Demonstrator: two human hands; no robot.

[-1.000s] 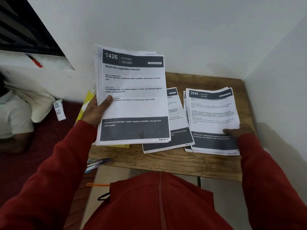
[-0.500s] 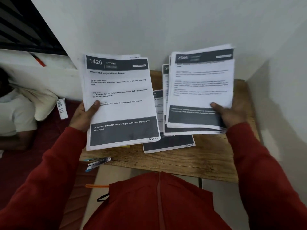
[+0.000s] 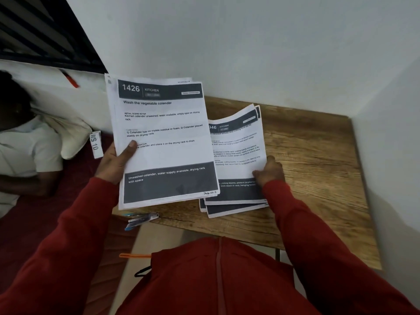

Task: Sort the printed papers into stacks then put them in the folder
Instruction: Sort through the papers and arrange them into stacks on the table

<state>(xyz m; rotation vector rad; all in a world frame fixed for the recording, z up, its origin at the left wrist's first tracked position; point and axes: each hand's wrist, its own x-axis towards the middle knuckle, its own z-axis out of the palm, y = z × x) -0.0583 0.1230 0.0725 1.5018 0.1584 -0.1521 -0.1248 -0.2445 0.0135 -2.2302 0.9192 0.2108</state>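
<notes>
Holding the main sheaf of printed papers (image 3: 163,142) upright in our left hand (image 3: 116,160), thumb clamped across the front sheet headed 1426, we have just brought the right-hand batch back down. Half a second ago that stack (image 3: 237,155) was lifted clear in our right hand (image 3: 269,171); now it lies on the table (image 3: 318,160), over the sheets that were beside it, its top edge curling up, our fingers curled on its right edge. So 2 piles seem merged into 1. We judge sorting is well along, but no folder is clearly visible yet.
</notes>
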